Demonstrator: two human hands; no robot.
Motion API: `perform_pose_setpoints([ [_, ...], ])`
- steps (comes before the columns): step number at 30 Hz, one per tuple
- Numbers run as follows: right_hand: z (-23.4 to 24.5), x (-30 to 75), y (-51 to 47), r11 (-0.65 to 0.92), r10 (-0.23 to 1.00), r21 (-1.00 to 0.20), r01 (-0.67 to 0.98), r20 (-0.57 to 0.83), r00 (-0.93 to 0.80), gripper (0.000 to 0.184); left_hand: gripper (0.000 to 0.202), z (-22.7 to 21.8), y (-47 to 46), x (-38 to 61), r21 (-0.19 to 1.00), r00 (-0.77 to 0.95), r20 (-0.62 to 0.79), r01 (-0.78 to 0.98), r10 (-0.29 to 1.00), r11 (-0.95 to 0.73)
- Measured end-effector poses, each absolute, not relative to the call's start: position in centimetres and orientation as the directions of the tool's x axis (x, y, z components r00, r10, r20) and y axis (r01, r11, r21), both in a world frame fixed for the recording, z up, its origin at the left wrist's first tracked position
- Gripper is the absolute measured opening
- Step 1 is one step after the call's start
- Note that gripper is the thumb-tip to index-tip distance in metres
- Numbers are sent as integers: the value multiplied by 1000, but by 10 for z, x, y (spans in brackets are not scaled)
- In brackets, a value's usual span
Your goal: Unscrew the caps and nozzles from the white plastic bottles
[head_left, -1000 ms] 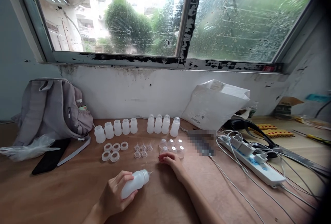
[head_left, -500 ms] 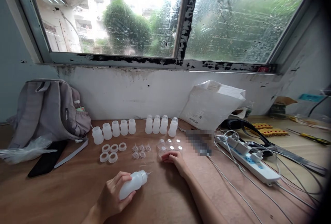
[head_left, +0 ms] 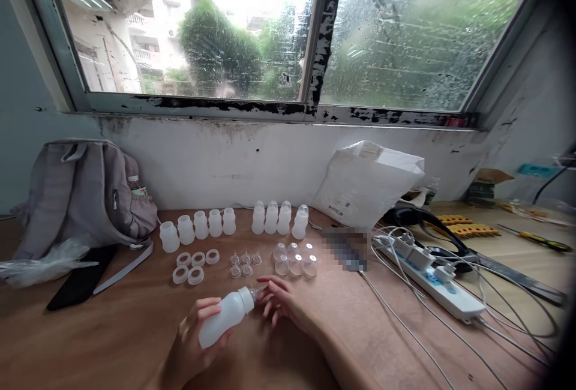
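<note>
My left hand (head_left: 198,333) is wrapped round a frosted white baby bottle (head_left: 225,318), tilted with its collared top up and to the right. A clear nipple (head_left: 255,292) points out of the collar. At its tip is my right hand (head_left: 281,300), its forefinger and another finger closing on the nipple while the lower fingers are spread; its thumb is hard to see. Just beyond lie several nipples (head_left: 245,258), white collar rings (head_left: 197,259) to the left and clear dome caps (head_left: 295,258) to the right.
Along the back stand several open bottles (head_left: 200,225) and several capped bottles (head_left: 271,218). A grey backpack (head_left: 85,192) sits at the left, near a black flat case (head_left: 81,279). To the right are a white bag (head_left: 369,180), a power strip (head_left: 436,282) and loose cables.
My right hand has moved from the dome caps down and left to the nipple on the bottle, uncovering the caps. The bottle has shifted slightly left and up.
</note>
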State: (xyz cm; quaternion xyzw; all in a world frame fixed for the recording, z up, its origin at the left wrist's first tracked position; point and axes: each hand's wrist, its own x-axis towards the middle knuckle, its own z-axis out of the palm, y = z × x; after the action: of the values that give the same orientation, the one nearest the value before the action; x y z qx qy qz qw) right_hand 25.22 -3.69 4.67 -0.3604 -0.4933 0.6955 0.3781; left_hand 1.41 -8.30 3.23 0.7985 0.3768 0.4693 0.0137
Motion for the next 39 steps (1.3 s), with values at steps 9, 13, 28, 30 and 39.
perform_pose_setpoints([
  [9,45,193,-73,-232,957,-954,-189,-189,-220,40,39,30,-84,30,461,287,617,622,733,-632],
  [13,45,196,-66,-155,988,-983,-95,-152,-34,39,40,29,-82,37,412,310,587,681,748,-605],
  [28,45,207,-68,221,968,-955,198,240,75,36,32,53,-94,54,947,299,77,275,951,-163],
  [30,43,208,-69,251,965,-952,174,261,37,35,38,52,-91,52,991,391,-65,134,918,14],
  [39,57,214,-68,197,965,-978,-68,206,-161,26,35,48,-97,50,971,256,57,212,965,-114],
])
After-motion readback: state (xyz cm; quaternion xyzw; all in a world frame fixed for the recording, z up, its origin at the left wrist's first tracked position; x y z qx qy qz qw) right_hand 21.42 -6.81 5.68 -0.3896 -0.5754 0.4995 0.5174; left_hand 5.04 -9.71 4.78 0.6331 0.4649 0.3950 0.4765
